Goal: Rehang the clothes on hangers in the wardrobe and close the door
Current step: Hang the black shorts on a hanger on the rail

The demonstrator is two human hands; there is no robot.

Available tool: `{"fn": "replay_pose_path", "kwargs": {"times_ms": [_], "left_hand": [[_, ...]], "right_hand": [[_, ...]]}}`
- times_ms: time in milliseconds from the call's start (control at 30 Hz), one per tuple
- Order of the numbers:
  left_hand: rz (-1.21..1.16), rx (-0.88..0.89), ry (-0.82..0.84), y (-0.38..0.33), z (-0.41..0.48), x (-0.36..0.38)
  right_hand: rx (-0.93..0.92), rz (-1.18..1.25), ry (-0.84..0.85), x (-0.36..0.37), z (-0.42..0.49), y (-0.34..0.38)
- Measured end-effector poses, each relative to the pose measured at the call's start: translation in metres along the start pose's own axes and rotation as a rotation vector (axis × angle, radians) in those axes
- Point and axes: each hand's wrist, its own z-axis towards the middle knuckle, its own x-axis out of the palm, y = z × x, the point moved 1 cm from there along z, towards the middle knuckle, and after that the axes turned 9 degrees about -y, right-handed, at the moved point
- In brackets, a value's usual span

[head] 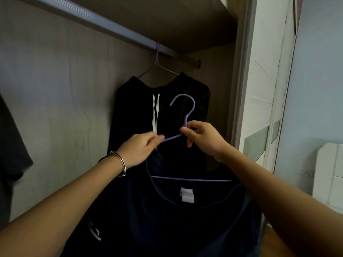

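You held a purple hanger (186, 110) up before the open wardrobe, its hook pointing to 12 o'clock and clear of the rail (104, 23). Your right grip (202, 138) pinched the hanger's neck just under the hook. Your left grip (141, 147), at 9 o'clock from the right, was closed on the hanger's left shoulder where the edge of the navy garment (185, 225) met it. That garment hung from the hanger toward 6 o'clock, with the lower bar showing across its opening and a pale label just under the bar. At 12 o'clock from your hands, a black garment (137, 108) with two white cords hung on a second hanger (157, 62) hooked over the rail. A bangle (121, 162) circled your left wrist. A grey garment (11, 145) edged the frame at 9 o'clock, and the white door (263, 89) stood aside at 3 o'clock.
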Motion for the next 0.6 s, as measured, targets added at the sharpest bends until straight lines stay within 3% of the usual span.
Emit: {"fn": "replay_pose_path", "kwargs": {"times_ms": [67, 167, 300, 367, 467, 600], "left_hand": [[0.063, 0.103, 0.071, -0.003, 0.002, 0.003], [0.084, 0.127, -0.022, 0.001, 0.007, 0.003], [0.124, 0.075, -0.103, 0.011, 0.012, 0.001], [0.150, 0.046, -0.126, 0.015, 0.015, 0.000], [0.161, -0.006, -0.154, 0.019, 0.015, -0.006], [0.193, -0.056, -0.184, 0.018, 0.012, -0.010]], "right_hand": [[0.002, 0.006, 0.022, 0.004, 0.003, 0.001], [0.003, -0.008, 0.070, -0.004, 0.009, 0.002], [-0.028, -0.212, -0.017, -0.047, 0.018, -0.024], [0.052, -0.291, 0.051, -0.066, 0.016, -0.047], [0.182, -0.216, 0.249, -0.076, 0.010, -0.079], [0.168, -0.193, 0.312, -0.075, 0.018, -0.103]]}}
